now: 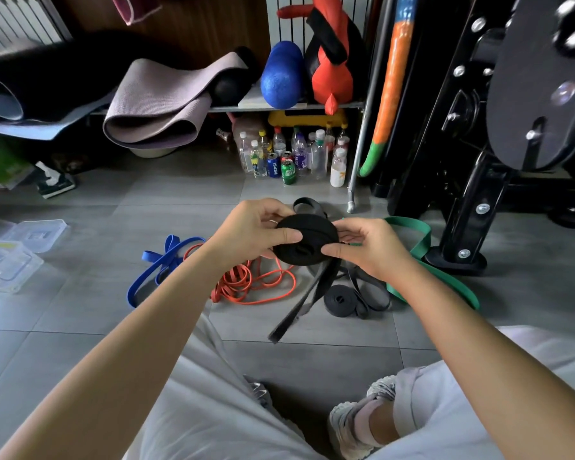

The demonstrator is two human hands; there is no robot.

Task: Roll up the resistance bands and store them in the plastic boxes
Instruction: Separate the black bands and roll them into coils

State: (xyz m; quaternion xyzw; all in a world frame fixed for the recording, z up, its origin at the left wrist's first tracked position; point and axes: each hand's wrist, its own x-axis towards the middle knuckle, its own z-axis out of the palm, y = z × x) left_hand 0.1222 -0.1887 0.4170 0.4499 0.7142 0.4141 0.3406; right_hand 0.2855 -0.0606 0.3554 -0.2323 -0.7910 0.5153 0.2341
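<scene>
A wide black resistance band is wound into a thick roll, held above the floor between both hands. My left hand grips its left side, thumb on the front face. My right hand pinches its right side. The band's loose tail hangs down toward the floor. On the tiles below lie a blue band, an orange band, a green band and a smaller, partly rolled black band. Clear plastic boxes and a lid sit at the far left.
Several bottles and cans stand under a shelf holding rolled mats and a blue foam roller. A black gym machine frame rises at the right. My crossed legs and a shoe fill the foreground.
</scene>
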